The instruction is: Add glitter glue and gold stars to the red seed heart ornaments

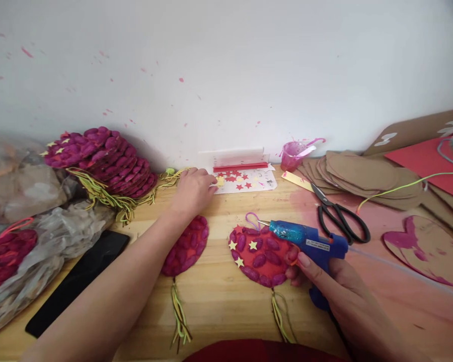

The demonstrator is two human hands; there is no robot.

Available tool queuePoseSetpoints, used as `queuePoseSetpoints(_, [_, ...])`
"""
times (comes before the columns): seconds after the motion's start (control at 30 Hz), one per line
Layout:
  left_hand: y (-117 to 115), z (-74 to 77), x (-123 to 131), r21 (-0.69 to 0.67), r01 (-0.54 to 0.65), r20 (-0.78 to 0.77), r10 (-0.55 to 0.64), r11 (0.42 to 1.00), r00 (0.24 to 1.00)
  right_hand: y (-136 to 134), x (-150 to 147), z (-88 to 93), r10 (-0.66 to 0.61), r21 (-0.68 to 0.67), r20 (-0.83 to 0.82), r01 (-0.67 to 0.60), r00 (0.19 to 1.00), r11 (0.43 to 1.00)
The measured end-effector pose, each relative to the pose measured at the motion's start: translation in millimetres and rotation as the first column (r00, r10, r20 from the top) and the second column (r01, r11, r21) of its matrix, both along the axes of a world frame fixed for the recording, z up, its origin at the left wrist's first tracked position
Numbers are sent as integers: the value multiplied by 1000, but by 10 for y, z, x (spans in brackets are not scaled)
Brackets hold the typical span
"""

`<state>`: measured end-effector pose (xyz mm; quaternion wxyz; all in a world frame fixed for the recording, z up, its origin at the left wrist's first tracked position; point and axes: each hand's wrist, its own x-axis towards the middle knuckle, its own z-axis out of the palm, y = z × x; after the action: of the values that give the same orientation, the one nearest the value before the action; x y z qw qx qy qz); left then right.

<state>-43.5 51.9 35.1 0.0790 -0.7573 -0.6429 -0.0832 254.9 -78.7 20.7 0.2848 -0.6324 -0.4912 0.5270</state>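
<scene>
In my right hand (340, 281) is a blue hot glue gun (317, 246), its metal nozzle pointing left. The thumb and a fingertip of that hand are at the right edge of a round red pendant (262, 259). Purple oval pieces, several pale yellow stars, a purple loop and a yellow-green tassel decorate it. My left hand (196, 188) reaches to the back, fingers curled, tips beside small yellow stars (220, 181) on a white sheet (230, 189). Whatever is between those fingers is hidden. Under my left forearm lies a second pendant (191, 246), partly covered.
Stacked purple pendants (109, 161) stand at back left, near plastic bags (56, 236) and a black flat object (79, 281). Rightward are black-handled scissors (342, 216), a stained cup (292, 155), cardboard discs (358, 173), red paper (430, 163) and a paint-smeared cardboard piece (426, 251).
</scene>
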Motion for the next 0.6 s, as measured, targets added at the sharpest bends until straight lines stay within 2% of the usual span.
queuePoseSetpoints(0.37, [33, -91, -20, -43, -23, 79, 27, 999, 997, 23, -34, 43, -16, 13, 34, 16, 999, 1000])
queuePoseSetpoints(0.6, [18, -142, -73, 0, -56, 150, 55, 998, 987, 42, -58, 114, -20, 37, 5, 20, 1000, 999])
